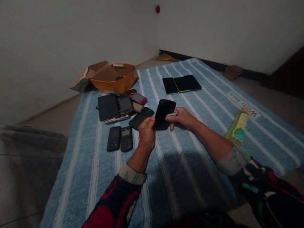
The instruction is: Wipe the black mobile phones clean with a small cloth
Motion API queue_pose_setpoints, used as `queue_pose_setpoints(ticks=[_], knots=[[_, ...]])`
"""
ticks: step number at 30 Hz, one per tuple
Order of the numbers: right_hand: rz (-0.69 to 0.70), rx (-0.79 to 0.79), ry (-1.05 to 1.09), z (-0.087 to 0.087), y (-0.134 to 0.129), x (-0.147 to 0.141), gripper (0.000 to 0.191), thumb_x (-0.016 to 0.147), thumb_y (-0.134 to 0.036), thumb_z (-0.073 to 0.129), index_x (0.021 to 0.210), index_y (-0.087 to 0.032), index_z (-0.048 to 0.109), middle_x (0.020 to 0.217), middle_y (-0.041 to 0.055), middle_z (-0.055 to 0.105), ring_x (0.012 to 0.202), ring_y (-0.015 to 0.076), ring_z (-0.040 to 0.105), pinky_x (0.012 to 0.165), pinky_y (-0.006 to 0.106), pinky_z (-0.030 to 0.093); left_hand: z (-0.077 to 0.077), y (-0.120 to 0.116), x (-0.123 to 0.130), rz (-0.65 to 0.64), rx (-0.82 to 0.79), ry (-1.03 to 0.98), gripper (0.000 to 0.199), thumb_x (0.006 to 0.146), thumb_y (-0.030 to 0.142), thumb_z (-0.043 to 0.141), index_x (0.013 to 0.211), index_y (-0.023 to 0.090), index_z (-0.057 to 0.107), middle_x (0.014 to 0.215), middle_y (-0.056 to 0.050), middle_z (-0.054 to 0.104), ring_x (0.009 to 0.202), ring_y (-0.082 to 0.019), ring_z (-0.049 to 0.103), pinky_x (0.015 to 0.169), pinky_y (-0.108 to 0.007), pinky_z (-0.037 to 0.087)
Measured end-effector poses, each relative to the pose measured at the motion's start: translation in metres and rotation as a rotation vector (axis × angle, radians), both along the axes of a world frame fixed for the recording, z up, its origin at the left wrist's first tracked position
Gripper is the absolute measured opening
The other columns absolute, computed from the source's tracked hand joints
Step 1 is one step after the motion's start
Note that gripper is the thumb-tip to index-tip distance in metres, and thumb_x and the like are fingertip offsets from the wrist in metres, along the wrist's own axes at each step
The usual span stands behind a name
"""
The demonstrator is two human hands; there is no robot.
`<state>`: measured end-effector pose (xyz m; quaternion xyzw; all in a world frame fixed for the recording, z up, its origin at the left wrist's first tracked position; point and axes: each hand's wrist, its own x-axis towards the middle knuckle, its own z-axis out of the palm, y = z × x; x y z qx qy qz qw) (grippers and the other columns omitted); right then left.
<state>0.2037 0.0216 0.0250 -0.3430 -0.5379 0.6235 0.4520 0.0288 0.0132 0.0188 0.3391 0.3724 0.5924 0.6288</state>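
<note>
My left hand [147,132] grips the lower left edge of a black smartphone [163,114], which is tilted up above the cloth. A small whitish cloth [172,114] is pinched in my right hand [182,118], pressed against the phone's right edge. Just left of my left hand lies another dark smartphone [142,118]. Two keypad phones, one black [114,138] and one with a pale screen [126,139], lie side by side nearer to me. Behind them is a pile with a black tablet-like device [108,107], a dark phone [125,104] and a pink phone [138,98].
A blue striped tablecloth [95,177] covers the table. An open orange cardboard box [111,85] stands at the back left. Several dark smartphones [182,84] lie in a row at the far side. On the right, a bottle of yellow-green liquid [238,126] is beside my forearm.
</note>
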Motion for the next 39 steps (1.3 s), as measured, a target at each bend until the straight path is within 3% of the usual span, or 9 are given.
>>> queue_pose_setpoints(ticks=[28,39], knots=[[-0.012,0.006,0.003,-0.0003,0.0005,-0.0007,0.032,0.071,-0.033,0.079,0.080,-0.013,0.057,0.064,-0.0020,0.065,0.044,0.0138,0.064,0.043,0.023,0.053,0.0008,0.0002,0.0006,0.001,0.000,0.011,0.027,0.060,0.037,0.083,0.069,0.017,0.068,0.062,0.004,0.065,0.058,-0.010,0.058,0.057,-0.021,0.044],[-0.162,0.132,-0.015,0.0041,-0.0016,-0.0020,0.027,0.072,-0.031,0.079,0.084,-0.015,0.060,0.067,-0.0044,0.062,0.044,0.0098,0.060,0.041,0.021,0.052,0.0020,-0.0030,0.0015,0.013,0.044,0.089,0.030,0.064,0.043,0.081,0.076,0.017,0.073,0.068,0.002,0.069,0.065,-0.013,0.063,0.064,-0.024,0.048]])
